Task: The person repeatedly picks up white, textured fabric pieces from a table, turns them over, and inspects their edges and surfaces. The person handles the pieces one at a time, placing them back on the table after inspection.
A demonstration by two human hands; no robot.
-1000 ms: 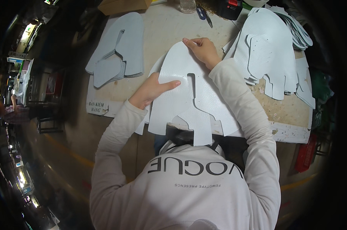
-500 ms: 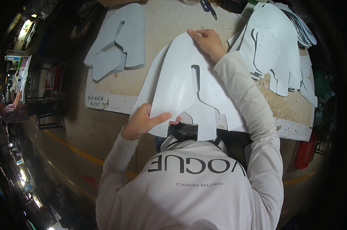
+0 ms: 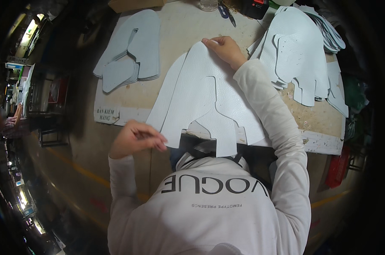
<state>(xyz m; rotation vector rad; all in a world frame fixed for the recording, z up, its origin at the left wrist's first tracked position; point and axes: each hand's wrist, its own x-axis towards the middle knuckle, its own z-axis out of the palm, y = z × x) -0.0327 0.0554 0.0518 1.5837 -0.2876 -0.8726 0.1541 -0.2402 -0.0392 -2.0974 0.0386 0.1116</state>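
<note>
A white grained leather piece (image 3: 188, 93), rounded at the top and with a slot and notched legs below, lies over another like it at the table's front edge. My right hand (image 3: 227, 51) pinches its top edge between thumb and fingers. At its lower left corner is my left hand (image 3: 137, 139), fingers loosely bent and tips at the leather's edge, gripping nothing that I can see. The lower piece (image 3: 165, 95) shows along the left side. Part of it is hidden beneath the top one.
A neat stack of similar pale pieces (image 3: 143, 42) lies at the far left of the table (image 3: 179, 25). More pieces (image 3: 300, 55) are piled at the right. At the back are a pen (image 3: 231, 19), a clear round container (image 3: 208, 4) and a cardboard box (image 3: 135, 4).
My left hand has come off the leather's lower left leg and moved left to its corner. The top leather has shifted slightly and its slot looks narrower. My right hand keeps hold, a little lower.
</note>
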